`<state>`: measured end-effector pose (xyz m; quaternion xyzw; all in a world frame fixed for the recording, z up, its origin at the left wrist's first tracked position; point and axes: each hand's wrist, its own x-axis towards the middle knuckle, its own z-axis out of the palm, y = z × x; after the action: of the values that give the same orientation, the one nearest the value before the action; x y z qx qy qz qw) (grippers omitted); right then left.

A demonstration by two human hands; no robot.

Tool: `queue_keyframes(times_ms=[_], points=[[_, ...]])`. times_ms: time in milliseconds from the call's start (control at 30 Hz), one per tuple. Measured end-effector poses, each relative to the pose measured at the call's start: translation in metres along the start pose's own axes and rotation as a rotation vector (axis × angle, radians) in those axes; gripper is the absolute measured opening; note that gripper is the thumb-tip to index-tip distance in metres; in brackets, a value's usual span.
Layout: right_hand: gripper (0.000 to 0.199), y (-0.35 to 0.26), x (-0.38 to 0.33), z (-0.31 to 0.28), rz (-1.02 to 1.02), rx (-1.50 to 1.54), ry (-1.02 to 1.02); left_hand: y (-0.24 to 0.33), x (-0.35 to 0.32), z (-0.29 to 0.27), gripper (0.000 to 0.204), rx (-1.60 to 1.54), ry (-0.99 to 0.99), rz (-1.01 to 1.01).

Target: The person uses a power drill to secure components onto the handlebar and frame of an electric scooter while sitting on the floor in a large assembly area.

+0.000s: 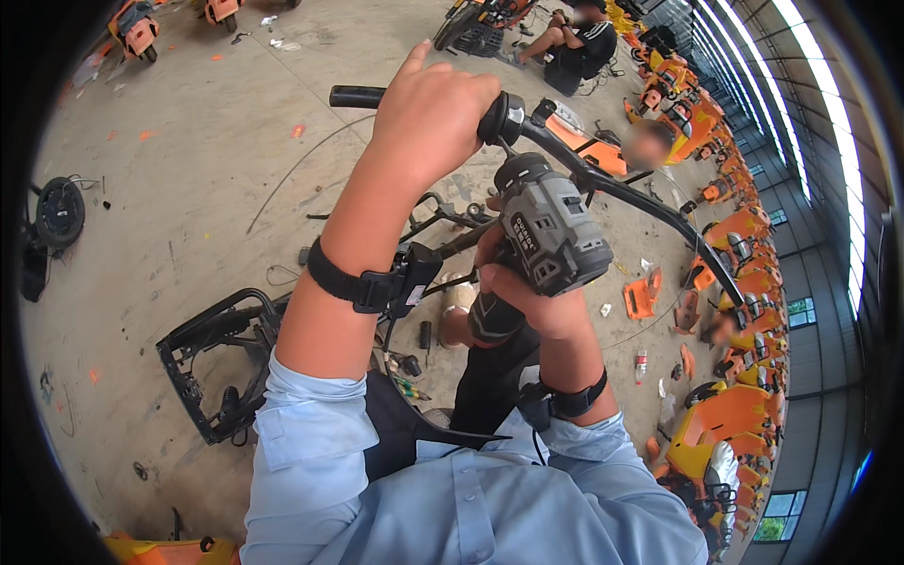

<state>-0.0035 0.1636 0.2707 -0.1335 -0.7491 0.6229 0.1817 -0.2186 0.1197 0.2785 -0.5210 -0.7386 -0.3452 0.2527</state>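
Lining up the cordless driver (556, 231) squarely with the black collar (511, 115) seemed the heart of this step. The driver sat off the middle of the view, toward two o'clock, its thin bit (509, 149) pointing to eleven at the collar's underside; whether the tip was seated could not be told. The person's right grip (532, 295) was wrapped around the driver's handle, its trigger finger hidden. The left grip (435, 113) was closed over the black handlebar (650, 201) just beside the collar, index finger extended, other fingertips out of sight. Firm pressure along the bit, in short bursts, would probably have limited slipping, with the left grip bracing against twist. From the driver, the handlebar ran between ten and four o'clock. A black frame (184, 395) lay at eight, an orange panel (643, 295) at four, and a seated co-worker (596, 44) at twelve.
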Motion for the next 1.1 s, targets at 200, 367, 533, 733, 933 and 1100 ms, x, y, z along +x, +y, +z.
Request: queue_keyframes(times_ms=[200,367,533,733,933,1100], points=[[0.022,0.004,0.002,0.03,-0.061,-0.209,0.158,-0.001,0.002,0.01,0.024,-0.028,0.005,-0.023],[0.016,0.007,0.005,0.057,-0.055,-0.213,0.247,-0.006,0.0,0.014,0.027,-0.045,0.007,0.02],[0.018,0.011,0.007,0.074,-0.075,-0.312,0.301,-0.011,-0.001,0.0,0.028,-0.076,-0.119,0.021],[0.023,0.008,0.019,0.09,0.015,-0.363,0.377,-0.041,-0.018,-0.03,0.044,-0.377,0.066,0.047],[0.025,0.001,0.048,0.092,-0.055,-0.166,0.406,-0.053,-0.079,-0.085,0.068,-0.777,-0.359,-0.268],[0.026,-0.007,0.066,0.096,-0.012,-0.014,0.331,0.006,-0.11,-0.077,0.078,-1.056,-0.468,-0.494]])
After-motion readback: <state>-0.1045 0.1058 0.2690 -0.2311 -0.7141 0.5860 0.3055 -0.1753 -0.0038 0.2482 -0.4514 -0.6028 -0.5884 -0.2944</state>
